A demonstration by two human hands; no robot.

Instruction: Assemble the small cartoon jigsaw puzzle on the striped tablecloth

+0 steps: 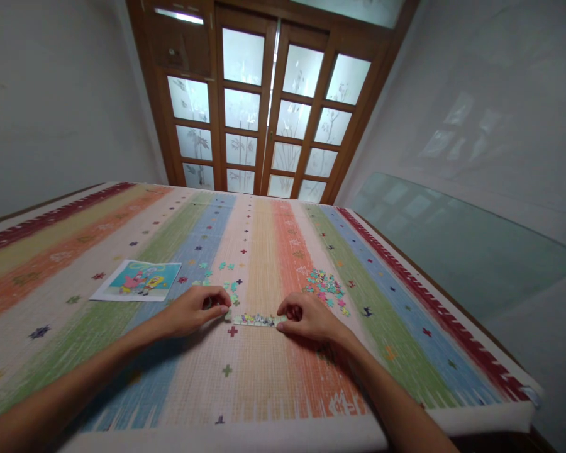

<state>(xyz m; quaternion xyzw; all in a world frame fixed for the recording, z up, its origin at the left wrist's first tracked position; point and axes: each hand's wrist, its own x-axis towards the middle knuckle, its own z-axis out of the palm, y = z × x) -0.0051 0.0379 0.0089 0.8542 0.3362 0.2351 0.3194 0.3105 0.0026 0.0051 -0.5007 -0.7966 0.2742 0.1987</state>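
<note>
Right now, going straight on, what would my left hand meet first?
Past the pale piece at its fingers, your left hand likely meets the left end of the puzzle strip, though depth is unclear.

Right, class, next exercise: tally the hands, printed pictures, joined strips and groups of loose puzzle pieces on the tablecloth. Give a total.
Hands: 2 (left hand, right hand)
Printed picture: 1
Joined strip: 1
Groups of loose pieces: 2 (heap beyond the right hand, scatter beyond the left)
Total: 6; single pieces are too small to count surely.

Left hand [193, 311], right hand [312, 316] apart, facing each other; fingers [218, 292] curled, forearms [387, 385] angled inward.
</note>
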